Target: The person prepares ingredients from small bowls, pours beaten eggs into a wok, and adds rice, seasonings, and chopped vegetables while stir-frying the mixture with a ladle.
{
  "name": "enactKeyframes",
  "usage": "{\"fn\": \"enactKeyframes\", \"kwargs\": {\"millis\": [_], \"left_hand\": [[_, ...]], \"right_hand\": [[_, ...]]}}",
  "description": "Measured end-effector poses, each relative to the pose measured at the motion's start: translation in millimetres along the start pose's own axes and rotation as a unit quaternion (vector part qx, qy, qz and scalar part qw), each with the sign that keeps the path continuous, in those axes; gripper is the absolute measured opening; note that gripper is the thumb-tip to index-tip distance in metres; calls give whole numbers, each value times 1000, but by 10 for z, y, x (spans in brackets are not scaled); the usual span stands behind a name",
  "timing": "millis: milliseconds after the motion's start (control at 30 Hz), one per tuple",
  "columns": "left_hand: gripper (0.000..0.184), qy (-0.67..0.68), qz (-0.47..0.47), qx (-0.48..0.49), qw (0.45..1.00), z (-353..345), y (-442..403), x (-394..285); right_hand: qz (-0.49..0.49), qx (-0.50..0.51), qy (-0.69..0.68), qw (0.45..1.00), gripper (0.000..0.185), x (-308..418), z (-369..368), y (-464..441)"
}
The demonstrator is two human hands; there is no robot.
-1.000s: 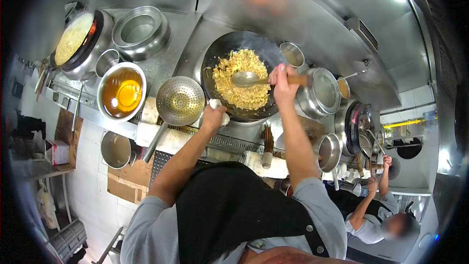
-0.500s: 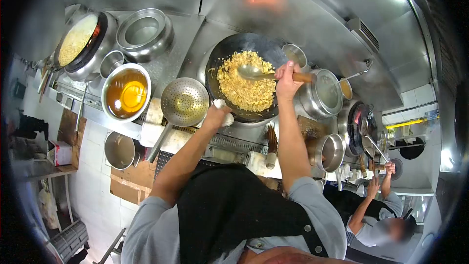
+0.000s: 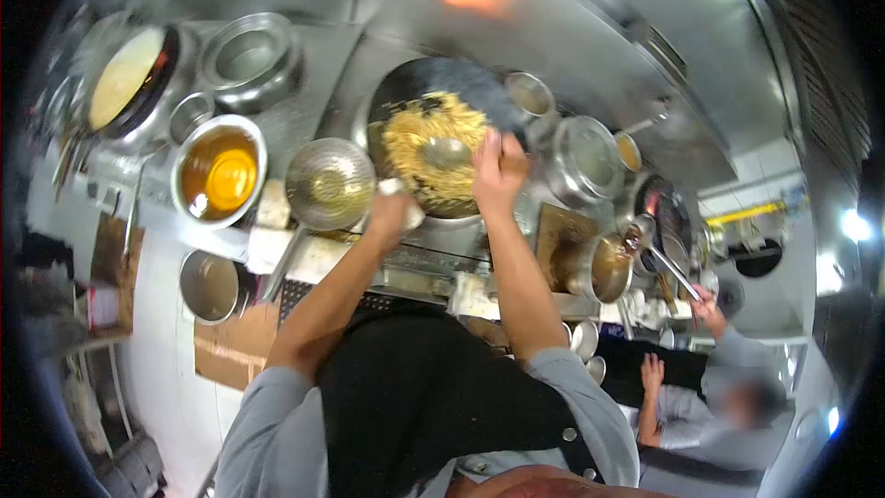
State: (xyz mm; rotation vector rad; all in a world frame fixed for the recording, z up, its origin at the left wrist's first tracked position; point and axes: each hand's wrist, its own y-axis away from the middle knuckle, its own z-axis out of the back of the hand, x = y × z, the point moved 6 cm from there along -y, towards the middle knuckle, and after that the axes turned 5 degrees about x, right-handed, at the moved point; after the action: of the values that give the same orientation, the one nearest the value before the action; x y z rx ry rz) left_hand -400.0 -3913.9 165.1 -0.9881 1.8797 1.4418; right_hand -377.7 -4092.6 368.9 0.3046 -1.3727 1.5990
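A dark wok (image 3: pixel 484 92) holds a heap of yellow-brown food (image 3: pixel 415 134), blurred here, that looks like fried rice or short noodles. Above the wok's near right side, my right hand (image 3: pixel 501 171) is closed round the handle of a ladle (image 3: pixel 447 152), its metal bowl down in the food. At the wok's near left rim, my left hand (image 3: pixel 392 212) is closed on a white cloth (image 3: pixel 412 213); whether it grips the rim through the cloth is hidden. Just left of that hand rests a perforated metal strainer (image 3: pixel 330 184) with its handle toward me.
A bowl of amber oil (image 3: pixel 221 175) stands on the left, near a lidded-looking steel pot (image 3: pixel 249 60) and another wok (image 3: pixel 129 83). Steel pots (image 3: pixel 585 161) line the right. Further right, a co-worker (image 3: pixel 682 397) holds a long ladle (image 3: pixel 673 267) beside a pan (image 3: pixel 608 267).
The ladle bowl has shifted toward me within the food, which looks tossed and blurred. My view has turned slightly, and the co-worker's ladle has swung over nearer the pan.
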Motion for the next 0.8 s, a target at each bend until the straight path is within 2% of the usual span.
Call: {"fn": "enactKeyframes", "kwargs": {"millis": [33,67,100,133,167,200,233,267,300,333,367,400,433,500,567,600,633,700,733,767,800], "left_hand": [[19,-6,-8,-24,1000,69,502,-186],[18,45,-36,-13,998,172,757,-71],[18,96,-61,-5,994,328,950,70],[26,121,-73,23,990,426,1064,224],[35,152,-86,42,984,493,1143,316],[36,127,-32,22,991,458,1222,248],[39,110,3,8,994,403,1001,270],[35,150,-37,-14,988,182,969,-27],[28,155,-80,23,984,66,522,4],[24,113,-8,-50,992,-9,264,-31],[29,90,15,53,994,-73,71,-40],[29,64,-20,37,997,9,113,-38],[30,39,-55,23,997,56,207,-12],[27,13,-48,20,999,314,632,155],[24,89,-76,54,992,591,859,451],[24,93,-70,50,992,567,883,457],[26,86,-56,48,994,493,905,430],[30,107,-40,48,992,237,904,151],[32,138,-41,51,988,22,833,-113],[30,85,-28,19,996,-71,621,-157],[29,120,6,85,989,-168,182,100]], "right_hand": [[-75,-78,-11,994,37,-91,142,-258],[-97,-98,-98,986,36,81,358,-608],[-78,-95,-126,984,36,291,652,-916],[-120,-142,-129,974,36,442,941,-1091],[-105,-167,-207,958,38,701,1136,-1184],[-133,-185,-229,947,39,900,1263,-1182],[-121,-147,-271,944,42,1061,1281,-1115],[-121,-143,-251,950,39,1107,1176,-945],[-119,-137,-229,956,37,1050,1049,-797],[-130,-133,-220,958,37,832,762,-671],[-141,-131,-210,959,38,547,443,-518],[-156,-122,-259,945,35,275,237,-440],[-120,-127,-239,955,33,132,239,-484],[-94,-151,-177,968,28,155,648,-773],[-110,-195,-197,954,33,596,1112,-946],[-95,-180,-209,957,35,899,1259,-932],[-120,-187,-240,945,37,1102,1369,-841],[-104,-204,-255,939,41,1389,1364,-537],[-70,-188,-207,958,41,1370,1256,-343],[-99,-217,-118,964,41,1224,1074,-119],[-151,-201,-69,966,38,994,789,77]]}}
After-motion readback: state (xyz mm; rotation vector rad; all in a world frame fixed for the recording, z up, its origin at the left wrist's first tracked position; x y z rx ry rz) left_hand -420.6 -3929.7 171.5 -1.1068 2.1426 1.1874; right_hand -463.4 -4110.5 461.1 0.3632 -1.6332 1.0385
